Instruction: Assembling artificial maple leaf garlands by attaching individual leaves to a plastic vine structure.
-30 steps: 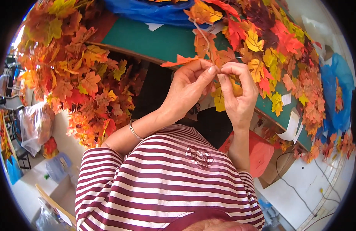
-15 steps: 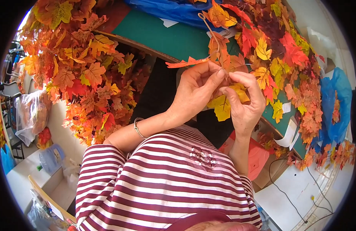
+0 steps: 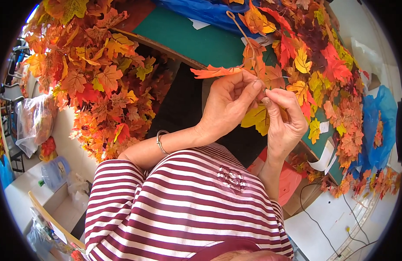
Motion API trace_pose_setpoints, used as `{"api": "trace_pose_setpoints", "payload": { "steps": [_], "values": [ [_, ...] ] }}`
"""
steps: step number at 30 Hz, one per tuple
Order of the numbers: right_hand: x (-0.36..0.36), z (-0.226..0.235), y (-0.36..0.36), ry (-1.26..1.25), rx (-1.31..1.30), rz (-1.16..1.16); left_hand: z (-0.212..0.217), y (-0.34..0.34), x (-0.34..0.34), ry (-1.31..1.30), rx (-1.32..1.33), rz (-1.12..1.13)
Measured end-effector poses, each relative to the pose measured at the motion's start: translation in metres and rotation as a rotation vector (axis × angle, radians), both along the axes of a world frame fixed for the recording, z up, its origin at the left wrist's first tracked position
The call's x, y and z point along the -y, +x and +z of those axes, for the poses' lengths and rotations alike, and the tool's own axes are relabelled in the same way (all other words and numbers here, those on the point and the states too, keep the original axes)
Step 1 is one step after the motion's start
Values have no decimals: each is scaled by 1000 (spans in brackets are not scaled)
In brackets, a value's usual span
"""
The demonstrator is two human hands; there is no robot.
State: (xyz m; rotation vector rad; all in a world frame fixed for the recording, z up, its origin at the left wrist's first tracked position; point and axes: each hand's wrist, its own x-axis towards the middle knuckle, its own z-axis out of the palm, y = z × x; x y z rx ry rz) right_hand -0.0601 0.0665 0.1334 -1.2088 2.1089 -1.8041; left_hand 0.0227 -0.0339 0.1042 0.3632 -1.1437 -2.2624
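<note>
The leaves (image 3: 101,82) look like thin matt cloth, finely veined. The stem (image 3: 242,30) seems smooth plastic. The mat (image 3: 188,37) is flat, matt green. Upper centre, the blue sheet (image 3: 201,8) is glossy plastic. The bracelet (image 3: 159,141) is shiny metal.

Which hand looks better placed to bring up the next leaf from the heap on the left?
Probably the left hand: it is nearer the leaf pile, though it pinches the stem beside the right hand, which holds a yellow leaf.
</note>
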Motion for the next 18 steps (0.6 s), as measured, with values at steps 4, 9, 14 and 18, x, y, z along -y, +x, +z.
{"api": "trace_pose_setpoints", "payload": {
  "steps": [4,9,14,18],
  "values": [
    [0,4,4,21,-10,-42,-3,-2,-8,-25,-14,50],
    [-2,0,4,30,-57,-97,-10,-2,-13,-123,49,122],
    [-3,-3,6,10,-51,-119,-11,-2,-15,-74,40,88],
    [-3,1,-3,74,43,-80,-8,0,-9,-112,93,-17]
  ]
}}
